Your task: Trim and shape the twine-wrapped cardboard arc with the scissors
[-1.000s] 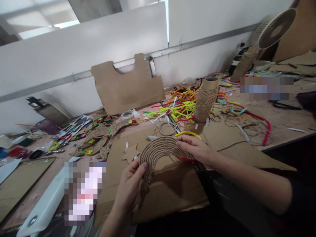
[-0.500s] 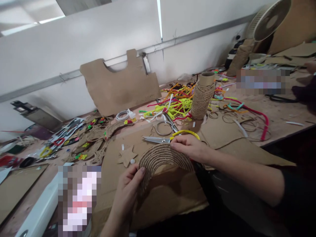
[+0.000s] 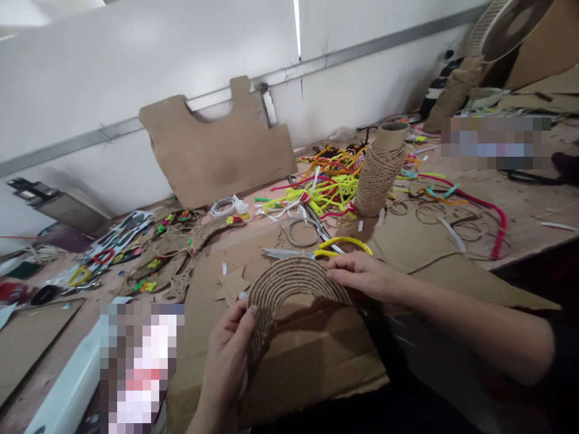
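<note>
An arch of jute cord [image 3: 289, 278], laid in several curved rows, is held over a cardboard sheet [image 3: 312, 355]. My left hand [image 3: 233, 337] pinches its left leg between thumb and fingers. On the upper right part of the arch, my right hand [image 3: 357, 274] has its fingers closed at the outer edge. Just behind the arch lie scissors [image 3: 344, 244] with yellow handles, close to my right fingers. A cardboard star [image 3: 233, 283] rests left of the arch, partly covered by it.
A spool of jute cord [image 3: 382, 166] stands behind the scissors, beside a tangle of coloured cords [image 3: 335, 187]. A small glue bottle [image 3: 242, 209] and finished-looking cord pieces [image 3: 158, 253] lie to the left. A cut cardboard panel [image 3: 221, 150] leans on the wall.
My right hand has shifted a little rightward and down along the arch's outer edge. The arch has moved slightly left with my left hand, covering more of the star. The camera view has shifted slightly.
</note>
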### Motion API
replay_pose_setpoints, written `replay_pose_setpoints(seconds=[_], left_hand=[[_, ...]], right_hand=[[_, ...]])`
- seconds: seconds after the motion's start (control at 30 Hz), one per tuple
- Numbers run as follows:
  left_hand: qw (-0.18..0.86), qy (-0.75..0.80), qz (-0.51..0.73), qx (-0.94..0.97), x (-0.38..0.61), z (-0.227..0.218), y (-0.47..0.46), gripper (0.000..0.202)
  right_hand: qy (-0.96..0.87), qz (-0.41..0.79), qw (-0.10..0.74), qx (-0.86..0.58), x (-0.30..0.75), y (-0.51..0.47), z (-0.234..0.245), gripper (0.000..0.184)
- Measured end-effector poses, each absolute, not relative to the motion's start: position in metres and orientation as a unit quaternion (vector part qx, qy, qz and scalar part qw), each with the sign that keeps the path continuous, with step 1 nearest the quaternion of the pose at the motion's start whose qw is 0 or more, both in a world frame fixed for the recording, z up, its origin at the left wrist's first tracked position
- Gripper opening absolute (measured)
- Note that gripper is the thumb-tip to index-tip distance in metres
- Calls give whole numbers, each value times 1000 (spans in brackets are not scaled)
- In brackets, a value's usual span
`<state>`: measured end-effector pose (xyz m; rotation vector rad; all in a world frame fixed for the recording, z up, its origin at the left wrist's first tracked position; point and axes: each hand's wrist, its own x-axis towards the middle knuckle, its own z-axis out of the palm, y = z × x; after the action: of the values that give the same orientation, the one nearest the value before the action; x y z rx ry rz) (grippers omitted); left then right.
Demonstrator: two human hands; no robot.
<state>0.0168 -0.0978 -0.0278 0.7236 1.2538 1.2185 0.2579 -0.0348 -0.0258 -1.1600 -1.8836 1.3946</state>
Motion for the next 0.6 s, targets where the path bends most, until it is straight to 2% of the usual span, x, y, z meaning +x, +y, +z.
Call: replay_pose_setpoints(seconds=[0.17, 0.27, 0.43, 0.6], left_hand=[[429, 549, 622, 358, 15, -21, -107, 41], [436, 566, 600, 360, 14, -16, -124, 35], [435, 556, 542, 456, 9, -21, -146, 15], [422, 521, 481, 565, -3, -33, -146, 16]], right_hand=[[-606, 532, 332, -489, 264, -21, -25, 31], [-581, 532, 353, -504, 260, -14, -21, 30], [-573, 572, 291, -510, 222, -13, -18, 19], [-607, 589, 234, -480, 182, -10, -30, 16]])
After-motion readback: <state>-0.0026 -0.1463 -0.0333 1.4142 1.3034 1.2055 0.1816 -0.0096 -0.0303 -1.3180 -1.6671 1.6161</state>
